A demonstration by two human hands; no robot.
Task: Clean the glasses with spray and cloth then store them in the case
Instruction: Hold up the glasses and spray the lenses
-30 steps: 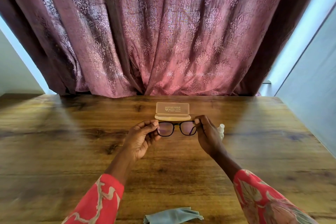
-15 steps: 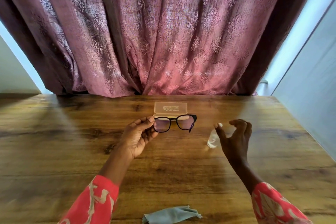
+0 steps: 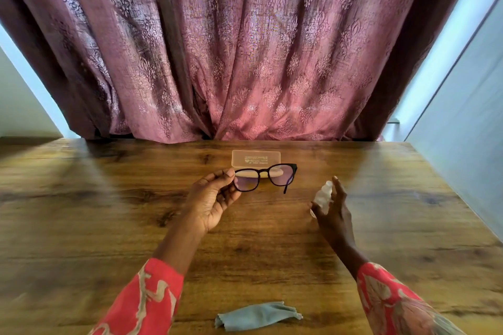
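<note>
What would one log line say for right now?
left hand: holds glasses | right hand: grips spray bottle | cloth: on table | case: open

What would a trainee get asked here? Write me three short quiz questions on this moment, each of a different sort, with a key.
1. True or false: the glasses already lie inside the case.
2. Which hand pinches the glasses? A) left hand B) right hand C) both
3. Fill in: the blue cloth lies on the ____, at the near edge, with no hand on it.

Key
1. False: they are held up in front of the open case.
2. A; the right hand is at the spray bottle.
3. table
</note>
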